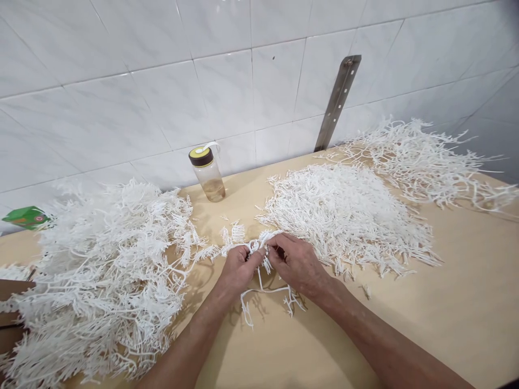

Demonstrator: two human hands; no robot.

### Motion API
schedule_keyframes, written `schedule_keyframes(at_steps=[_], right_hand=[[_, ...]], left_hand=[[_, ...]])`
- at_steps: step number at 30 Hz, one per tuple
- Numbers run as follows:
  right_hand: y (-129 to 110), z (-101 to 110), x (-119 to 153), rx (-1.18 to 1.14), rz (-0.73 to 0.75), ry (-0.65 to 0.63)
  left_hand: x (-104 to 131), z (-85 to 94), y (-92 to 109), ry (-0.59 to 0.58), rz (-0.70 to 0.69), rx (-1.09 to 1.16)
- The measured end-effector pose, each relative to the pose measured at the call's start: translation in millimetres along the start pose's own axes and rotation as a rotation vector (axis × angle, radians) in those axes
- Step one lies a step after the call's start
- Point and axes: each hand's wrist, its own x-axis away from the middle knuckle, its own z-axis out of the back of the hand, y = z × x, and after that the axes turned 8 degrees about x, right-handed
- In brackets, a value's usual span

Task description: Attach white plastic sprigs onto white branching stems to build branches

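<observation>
My left hand (242, 265) and my right hand (292, 260) are close together over the middle of the table, both pinching a white branching plastic piece (261, 281). Its thin stems hang below my fingers, and another part runs left toward the large white heap. Fingertips and white strands overlap, so the exact grip points are partly hidden. Just beyond my hands lie a few small white sprigs (237, 232).
A big heap of white branches (109, 270) covers the left side. Right of my hands lies a pile of short sprigs (344, 210), with longer branches (430, 162) behind. A bottle (208, 175), green packet (27, 217) and metal bracket (338, 102) stand near the tiled wall.
</observation>
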Motion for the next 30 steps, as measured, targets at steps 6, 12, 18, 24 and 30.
schedule_keyframes(at_steps=[6,12,18,24,30], right_hand=[[-7,-12,2,0.007,-0.109,0.064],[4,-4,-2,0.125,-0.074,0.186],[26,15,-7,0.082,-0.287,0.256],[18,27,-8,0.067,-0.341,0.326],[-14,18,-4,-0.165,0.038,0.122]], left_hand=[[0,1.3,-1,0.008,-0.033,0.024],[4,0.9,-5,0.007,-0.035,0.073],[2,0.9,-9,0.057,-0.024,0.135],[-3,1.4,-14,0.140,-0.025,0.163],[-1,-0.4,-13,0.172,-0.105,-0.037]])
